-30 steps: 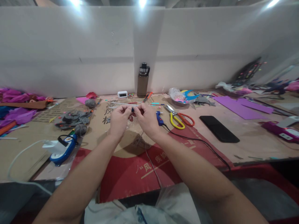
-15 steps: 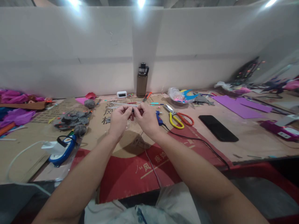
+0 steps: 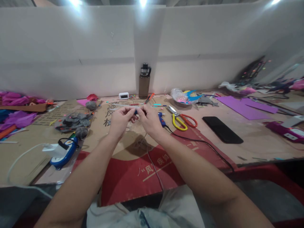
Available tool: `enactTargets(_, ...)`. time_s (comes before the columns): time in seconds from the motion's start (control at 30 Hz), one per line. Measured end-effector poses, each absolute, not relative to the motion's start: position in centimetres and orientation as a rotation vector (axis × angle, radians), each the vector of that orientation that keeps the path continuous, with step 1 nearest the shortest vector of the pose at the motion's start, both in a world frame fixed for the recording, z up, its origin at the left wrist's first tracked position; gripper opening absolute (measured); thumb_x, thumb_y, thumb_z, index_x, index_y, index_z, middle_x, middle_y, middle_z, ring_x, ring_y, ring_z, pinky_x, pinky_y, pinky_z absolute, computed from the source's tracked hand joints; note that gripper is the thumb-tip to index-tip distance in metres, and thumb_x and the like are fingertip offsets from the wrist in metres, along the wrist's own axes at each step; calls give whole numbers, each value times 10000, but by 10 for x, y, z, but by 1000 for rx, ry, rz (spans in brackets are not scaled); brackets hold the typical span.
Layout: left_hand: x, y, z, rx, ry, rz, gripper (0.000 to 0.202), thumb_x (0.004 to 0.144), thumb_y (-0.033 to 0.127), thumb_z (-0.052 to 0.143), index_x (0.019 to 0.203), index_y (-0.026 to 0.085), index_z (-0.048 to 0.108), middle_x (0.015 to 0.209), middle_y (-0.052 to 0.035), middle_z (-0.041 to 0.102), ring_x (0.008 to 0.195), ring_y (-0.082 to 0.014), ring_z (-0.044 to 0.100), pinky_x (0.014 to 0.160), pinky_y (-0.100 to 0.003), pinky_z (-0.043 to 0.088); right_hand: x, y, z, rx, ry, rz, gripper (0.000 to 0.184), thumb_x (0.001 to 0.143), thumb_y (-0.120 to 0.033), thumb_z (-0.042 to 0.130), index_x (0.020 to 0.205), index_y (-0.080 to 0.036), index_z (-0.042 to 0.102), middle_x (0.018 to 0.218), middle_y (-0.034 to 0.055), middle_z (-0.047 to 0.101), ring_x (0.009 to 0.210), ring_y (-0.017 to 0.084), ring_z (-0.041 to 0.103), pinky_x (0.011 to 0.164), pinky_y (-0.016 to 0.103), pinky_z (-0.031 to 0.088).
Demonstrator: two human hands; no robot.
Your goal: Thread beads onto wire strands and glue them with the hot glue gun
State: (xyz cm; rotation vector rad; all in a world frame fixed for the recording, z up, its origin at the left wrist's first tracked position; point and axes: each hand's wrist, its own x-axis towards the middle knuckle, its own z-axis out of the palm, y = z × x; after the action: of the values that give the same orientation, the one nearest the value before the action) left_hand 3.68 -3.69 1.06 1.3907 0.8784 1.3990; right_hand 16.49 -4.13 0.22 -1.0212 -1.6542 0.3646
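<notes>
My left hand (image 3: 121, 120) and my right hand (image 3: 150, 120) are raised together over the middle of the table, fingertips meeting. Both pinch a small dark blue piece (image 3: 136, 111) between them; its shape is too small to make out. A thin wire (image 3: 152, 164) hangs down from under my hands toward my lap. Just right of my right hand lies a blue glue gun (image 3: 161, 120) with a black cord. Yellow and orange scissors (image 3: 181, 121) lie beyond it.
Cardboard sheets (image 3: 118, 148) cover the table. A black phone (image 3: 222, 129) lies at right, purple foam sheets (image 3: 239, 107) further right. Grey felt pieces (image 3: 73, 122) and a blue and white device (image 3: 63, 152) sit at left. A bottle (image 3: 144, 81) and small clock (image 3: 124, 95) stand against the back wall.
My hands have stayed together over the same spot, with small finger movements on the blue piece. The view has shifted slightly.
</notes>
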Motion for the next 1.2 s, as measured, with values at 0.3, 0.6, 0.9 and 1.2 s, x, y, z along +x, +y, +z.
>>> enactTargets(0.3, 40, -36, 10, 1192, 890, 1562, 119, 724, 243, 643, 722, 140, 584, 508, 35, 507, 408, -42, 385, 406, -183, 263, 156, -47, 2, -930, -1579, 517, 167, 860, -297, 447, 730, -194, 467, 679, -33, 474, 637, 104, 437, 616, 238, 333)
enactTargets(0.6, 43, -35, 5, 1244, 822, 1581, 101, 759, 230, 601, 725, 142, 563, 508, 37, 496, 420, -47, 402, 433, -191, 297, 153, -42, 0, -1018, -1470, 698, 217, 801, -332, 504, 644, -188, 468, 612, -41, 463, 578, 95, 403, 566, 236, 318)
enactTargets(0.9, 46, -38, 6, 1191, 808, 1547, 103, 748, 226, 618, 731, 131, 584, 504, 26, 514, 418, -46, 414, 425, -182, 297, 152, -37, -1, -1018, -1332, 801, 176, 751, -328, 552, 838, -189, 487, 670, -50, 499, 574, 86, 431, 546, 219, 339)
enactTargets(1.2, 37, -32, 7, 1016, 768, 1381, 207, 740, 313, 628, 736, 107, 619, 627, -24, 592, 459, -56, 482, 387, -175, 288, 159, -30, -3, -986, -1304, 881, 137, 722, -311, 546, 719, -178, 513, 578, -66, 417, 517, 72, 335, 504, 212, 279)
